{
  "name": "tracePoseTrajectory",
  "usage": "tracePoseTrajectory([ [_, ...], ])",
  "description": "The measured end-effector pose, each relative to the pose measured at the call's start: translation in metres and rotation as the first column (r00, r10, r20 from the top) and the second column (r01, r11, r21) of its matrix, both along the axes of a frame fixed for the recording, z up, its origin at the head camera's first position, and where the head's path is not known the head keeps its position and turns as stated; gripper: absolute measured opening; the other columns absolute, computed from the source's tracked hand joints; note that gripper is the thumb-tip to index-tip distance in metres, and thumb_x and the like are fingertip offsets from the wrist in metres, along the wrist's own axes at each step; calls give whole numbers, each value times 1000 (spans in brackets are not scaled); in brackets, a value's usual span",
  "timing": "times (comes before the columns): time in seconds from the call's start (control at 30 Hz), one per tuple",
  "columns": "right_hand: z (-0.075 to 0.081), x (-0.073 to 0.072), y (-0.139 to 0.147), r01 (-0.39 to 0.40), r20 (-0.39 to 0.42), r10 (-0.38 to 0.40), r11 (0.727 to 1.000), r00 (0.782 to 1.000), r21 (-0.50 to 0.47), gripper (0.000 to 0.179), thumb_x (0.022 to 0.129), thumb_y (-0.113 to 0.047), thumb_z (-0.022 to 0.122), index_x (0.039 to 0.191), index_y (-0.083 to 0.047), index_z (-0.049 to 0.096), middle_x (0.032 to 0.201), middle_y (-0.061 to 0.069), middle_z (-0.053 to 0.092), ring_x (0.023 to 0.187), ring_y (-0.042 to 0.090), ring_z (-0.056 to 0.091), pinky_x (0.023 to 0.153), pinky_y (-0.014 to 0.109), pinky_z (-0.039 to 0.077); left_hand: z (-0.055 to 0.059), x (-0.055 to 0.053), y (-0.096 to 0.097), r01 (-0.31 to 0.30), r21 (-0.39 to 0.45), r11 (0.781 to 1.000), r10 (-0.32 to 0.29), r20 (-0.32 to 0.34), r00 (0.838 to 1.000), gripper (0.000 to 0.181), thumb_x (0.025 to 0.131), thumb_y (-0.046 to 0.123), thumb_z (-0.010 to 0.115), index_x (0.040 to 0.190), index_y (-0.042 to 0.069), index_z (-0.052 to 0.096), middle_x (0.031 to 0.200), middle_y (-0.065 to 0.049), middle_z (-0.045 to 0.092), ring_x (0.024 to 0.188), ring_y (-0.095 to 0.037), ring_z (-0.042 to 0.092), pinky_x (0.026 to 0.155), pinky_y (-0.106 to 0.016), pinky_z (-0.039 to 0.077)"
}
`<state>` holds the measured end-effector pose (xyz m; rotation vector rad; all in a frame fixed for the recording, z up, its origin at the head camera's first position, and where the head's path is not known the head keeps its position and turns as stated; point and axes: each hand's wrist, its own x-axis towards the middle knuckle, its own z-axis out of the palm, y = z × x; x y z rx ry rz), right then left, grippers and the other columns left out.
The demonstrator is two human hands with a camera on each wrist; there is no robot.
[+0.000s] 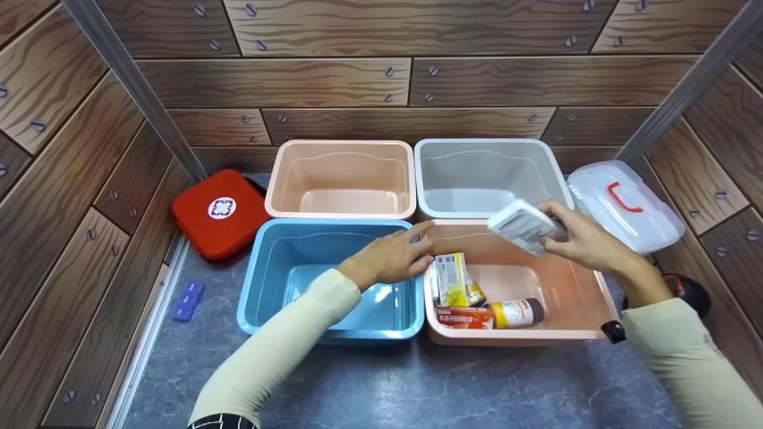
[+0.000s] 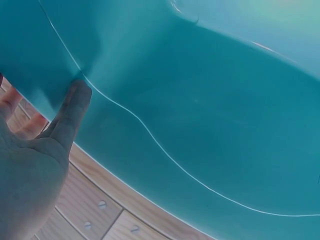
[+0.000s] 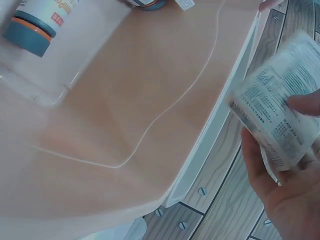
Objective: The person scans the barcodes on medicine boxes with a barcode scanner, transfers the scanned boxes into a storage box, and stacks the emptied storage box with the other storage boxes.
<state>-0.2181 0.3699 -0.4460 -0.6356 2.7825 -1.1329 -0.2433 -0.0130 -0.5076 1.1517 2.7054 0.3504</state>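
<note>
My right hand (image 1: 581, 238) holds a white printed box (image 1: 524, 227) tilted above the front pink bin (image 1: 572, 286). In the right wrist view, dense small print covers the face of the box (image 3: 280, 105), with the thumb on that face and fingers behind. My left hand (image 1: 396, 256) grips the blue bin (image 1: 253, 280) at its right rim, near the far corner. The left wrist view shows a digit inside the blue wall and other fingers beyond the rim. In the front pink bin lie a yellow-and-white box (image 1: 451, 279), a red box (image 1: 465, 318) and a white-and-orange bottle (image 1: 515, 313).
Behind stand another pink bin (image 1: 343, 146) and a grey bin (image 1: 492, 145). A red first-aid case (image 1: 214, 223) sits at left, near a small purple pill box (image 1: 188, 301). At right lies a clear case (image 1: 626, 208) with a red handle, near a dark round object (image 1: 691, 295).
</note>
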Motion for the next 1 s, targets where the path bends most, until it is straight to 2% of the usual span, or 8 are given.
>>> tracePoseTrajectory([
  [0.1, 0, 1, 2, 4, 30, -5, 999, 1000, 34, 38, 99, 1, 74, 135, -3, 62, 129, 24, 76, 105, 11, 69, 82, 23, 57, 0, 0, 0, -2, -4, 1000, 2, 4, 1000, 34, 117, 44, 38, 134, 22, 58, 183, -1, 20, 129, -34, 65, 107, -49, 59],
  [0.27, -3, 4, 4, 66, 23, -67, 997, 998, 32, 34, 101, -11, 78, 130, -2, 62, 125, 26, 76, 99, 0, 67, 78, 23, 57, 0, 1, 1, -4, -5, 1000, 4, 13, 1000, 35, 117, 46, 37, 135, 24, 58, 184, 0, 19, 132, -34, 65, 107, -48, 58],
  [0.4, -4, 6, 7, 100, 31, -99, 995, 995, -30, 53, 98, -3, 78, 144, -1, 50, 127, 30, 72, 101, -4, 64, 80, 19, 56, 1, 1, 0, -7, -4, 1000, 7, 13, 1000, 35, 117, 46, 37, 135, 24, 59, 184, 0, 18, 133, -35, 64, 108, -49, 58],
  [0.5, -5, 6, 7, 96, 35, -93, 992, 995, -85, 77, 97, 1, 78, 161, -6, 35, 127, 31, 71, 101, -3, 67, 81, 17, 57, 1, 1, 0, -11, -5, 1000, 11, 16, 1000, 35, 117, 46, 37, 135, 25, 58, 184, 1, 18, 132, -34, 64, 107, -49, 58],
  [0.57, -7, 6, 7, 87, 32, -83, 990, 996, -111, 83, 98, 2, 78, 165, -10, 31, 126, 29, 71, 101, -2, 69, 81, 17, 57, 1, 0, 0, -8, -10, 1000, 8, 16, 1000, 36, 117, 46, 37, 136, 25, 58, 184, 0, 18, 133, -34, 64, 108, -49, 58],
  [0.8, -12, 5, 9, 98, -29, -102, 988, 994, -118, 35, 102, -3, 74, 135, -1, 61, 118, 20, 73, 96, -1, 68, 79, 15, 55, 2, 0, 1, -2, -19, 1000, 2, 11, 1000, 37, 118, 45, 37, 138, 24, 59, 184, -1, 18, 135, -35, 63, 108, -49, 58],
  [0.87, -14, 6, 11, 123, -58, -129, 986, 990, -109, 35, 99, 0, 75, 132, -1, 62, 114, 14, 71, 93, 1, 64, 76, 15, 52, 2, 0, 1, -2, -21, 1000, 2, 13, 1000, 37, 118, 45, 37, 138, 24, 59, 184, -1, 17, 135, -35, 63, 108, -49, 58],
  [1.0, -13, 8, 15, 144, -67, -153, 981, 986, -133, 53, 97, 5, 74, 145, -4, 55, 116, -2, 68, 97, 1, 66, 78, 15, 54, 1, 0, 1, -8, -20, 1000, 8, 23, 1000, 37, 117, 46, 37, 138, 25, 59, 184, -1, 17, 135, -35, 63, 108, -49, 58],
])
